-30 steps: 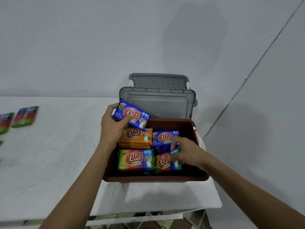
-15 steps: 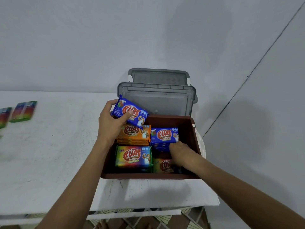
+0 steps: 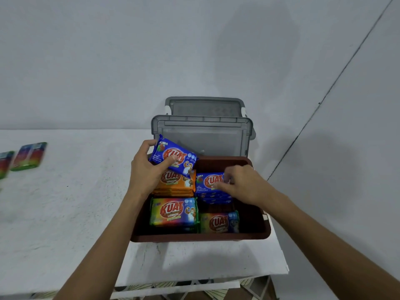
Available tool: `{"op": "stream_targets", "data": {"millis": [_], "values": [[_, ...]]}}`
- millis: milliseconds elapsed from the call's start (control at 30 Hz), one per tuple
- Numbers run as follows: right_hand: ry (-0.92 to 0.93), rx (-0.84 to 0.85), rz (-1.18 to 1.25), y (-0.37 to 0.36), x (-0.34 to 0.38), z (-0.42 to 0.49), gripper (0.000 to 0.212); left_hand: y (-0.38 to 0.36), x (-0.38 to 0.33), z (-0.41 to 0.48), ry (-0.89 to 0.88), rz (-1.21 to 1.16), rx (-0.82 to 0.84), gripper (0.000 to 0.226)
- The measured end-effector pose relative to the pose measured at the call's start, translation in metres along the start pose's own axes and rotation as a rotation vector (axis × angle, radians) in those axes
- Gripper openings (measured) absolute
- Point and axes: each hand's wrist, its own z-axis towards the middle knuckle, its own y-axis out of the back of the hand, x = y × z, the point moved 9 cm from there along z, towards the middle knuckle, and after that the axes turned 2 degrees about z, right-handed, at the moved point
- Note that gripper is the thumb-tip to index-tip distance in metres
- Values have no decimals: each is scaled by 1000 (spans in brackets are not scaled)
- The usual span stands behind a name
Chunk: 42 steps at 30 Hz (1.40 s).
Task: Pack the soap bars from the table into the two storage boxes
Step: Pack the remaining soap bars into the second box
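Left hand [image 3: 147, 172] grips a tilted blue soap bar [image 3: 184, 159] by one end, so it may slip onto the orange stack [image 3: 173, 185] under that grip; right hand [image 3: 244, 182] pinches the blue stack [image 3: 208, 180].

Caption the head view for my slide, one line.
Left hand holds a blue soap bar over the brown box; right hand touches the blue stack inside.

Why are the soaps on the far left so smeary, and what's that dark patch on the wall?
Head view: the soap bars at the left edge look smeared and stretched, out by the wide lens's rim; the blue soap bar in the left hand is sharp; the dark patch on the wall is a soft shadow.
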Motion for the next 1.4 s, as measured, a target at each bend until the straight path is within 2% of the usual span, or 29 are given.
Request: {"op": "stream_targets", "data": {"millis": [67, 133, 200, 300, 400, 500, 633, 767, 867, 967, 1133, 1267, 1400], "values": [[46, -134, 167, 21, 6, 5, 33, -7, -3, -2, 2, -1, 39, 44], [54, -175, 343, 30, 10, 11, 42, -16, -7, -6, 2, -34, 78, 39], [42, -120, 529, 26, 14, 17, 48, -27, -11, -10, 9, -82, 119, 37], [-3, -14, 781, 16, 16, 21, 43, -41, -16, -15, 19, -144, 181, 35], [-17, 39, 848, 15, 12, 22, 37, -43, -21, -15, 8, -93, 236, 32], [11, 90, 749, 22, 6, 22, 34, -29, -25, -8, -81, 76, 227, 28], [-25, 100, 440, 32, -10, 27, 32, 2, -21, 5, -218, 264, 57, 29], [-65, 158, 225, 24, -17, 35, 35, 10, -4, 9, -235, 309, 21, 31], [-91, 174, 218, 15, -19, 40, 38, 8, 1, 10, -243, 348, 15, 32], [-92, 123, 147, 12, -19, 42, 41, 5, 4, 12, -251, 387, 20, 34], [-134, -62, -46, 10, -20, 38, 34, 5, 6, 14, -253, 404, 20, 33], [-171, -172, 0, 13, -22, 32, 53, 6, 8, 15, -250, 391, 11, 31], [-199, -145, -61, 17, -20, 33, 63, 8, 8, 13, -243, 365, 3, 29]]}}
